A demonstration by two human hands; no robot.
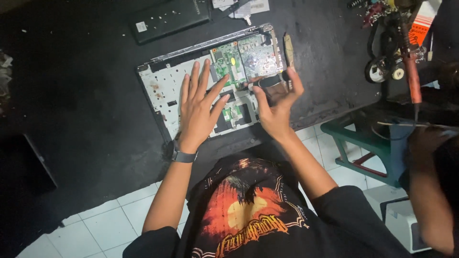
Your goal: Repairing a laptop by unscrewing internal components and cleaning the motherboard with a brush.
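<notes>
An opened laptop base [162,88] lies on a black mat, its green circuit board [244,57] exposed at the far right. My left hand [198,107] rests flat on the white inner frame, fingers spread, a dark watch on the wrist. My right hand [277,107] pinches a small black part [268,81] between thumb and fingers, just over the lower edge of the board.
A black flat panel [167,19] lies beyond the laptop. A slim tool [289,50] lies to the right of the board. Cables and tools [394,38] hang at the upper right. Another person's arm [428,191] and a green stool [363,143] are on the right.
</notes>
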